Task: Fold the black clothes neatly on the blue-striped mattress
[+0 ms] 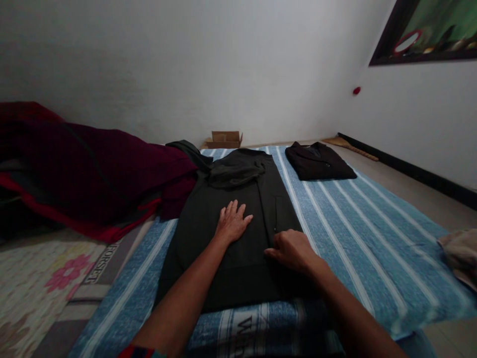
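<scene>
At my twelve o'clock the dark jacket (238, 261) lies under my flat, wide-spread left hand (232, 223); my right hand (293, 248) curls at the jacket's four o'clock, and whether it pinches anything I cannot tell.

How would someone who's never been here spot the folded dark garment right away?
Start with the white-striped blue sheet below the pale wall. Near its far edge, right of the spread-out dark jacket, lies the folded garment, dark brown. Its compact folded shape sets it apart from that jacket and the maroon heap at left.
</scene>
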The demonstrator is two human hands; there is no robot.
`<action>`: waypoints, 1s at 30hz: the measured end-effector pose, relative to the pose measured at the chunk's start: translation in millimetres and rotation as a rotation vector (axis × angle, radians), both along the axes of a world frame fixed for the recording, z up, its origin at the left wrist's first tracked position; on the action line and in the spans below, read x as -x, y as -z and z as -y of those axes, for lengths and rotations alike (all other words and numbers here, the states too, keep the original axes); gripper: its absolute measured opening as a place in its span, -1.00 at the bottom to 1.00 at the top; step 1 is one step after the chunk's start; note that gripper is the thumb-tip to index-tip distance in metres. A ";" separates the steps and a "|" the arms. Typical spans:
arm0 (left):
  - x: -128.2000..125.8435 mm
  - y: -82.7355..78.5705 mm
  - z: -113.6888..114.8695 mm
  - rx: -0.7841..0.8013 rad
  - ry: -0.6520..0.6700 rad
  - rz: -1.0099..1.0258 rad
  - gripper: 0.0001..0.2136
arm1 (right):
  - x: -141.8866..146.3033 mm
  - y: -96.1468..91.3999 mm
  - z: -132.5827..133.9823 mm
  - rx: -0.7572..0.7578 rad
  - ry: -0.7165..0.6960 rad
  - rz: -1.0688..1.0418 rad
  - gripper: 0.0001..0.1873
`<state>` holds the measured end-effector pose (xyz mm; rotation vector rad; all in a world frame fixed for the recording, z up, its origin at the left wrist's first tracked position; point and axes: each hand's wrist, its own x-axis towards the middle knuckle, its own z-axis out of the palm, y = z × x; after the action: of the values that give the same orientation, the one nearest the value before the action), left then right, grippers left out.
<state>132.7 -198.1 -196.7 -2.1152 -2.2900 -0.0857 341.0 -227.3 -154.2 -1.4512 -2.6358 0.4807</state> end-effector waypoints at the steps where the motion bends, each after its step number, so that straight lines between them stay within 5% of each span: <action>1: -0.1 0.0 0.0 0.002 -0.001 0.000 -0.47 | 2.8 -1.1 1.6 -0.006 -0.006 0.036 -0.69; 16: 0.7 2.8 -0.1 -0.029 0.021 0.012 -0.46 | 7.1 -13.6 -7.5 0.082 -0.135 0.155 -0.77; 30: -1.6 1.6 -0.8 -0.027 0.024 0.043 -0.46 | 8.6 -5.8 -7.2 0.086 -0.132 0.161 -0.67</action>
<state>134.3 -197.2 -198.2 -2.1487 -2.2734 -0.1638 332.4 -220.2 -148.5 -1.3996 -2.8851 0.5160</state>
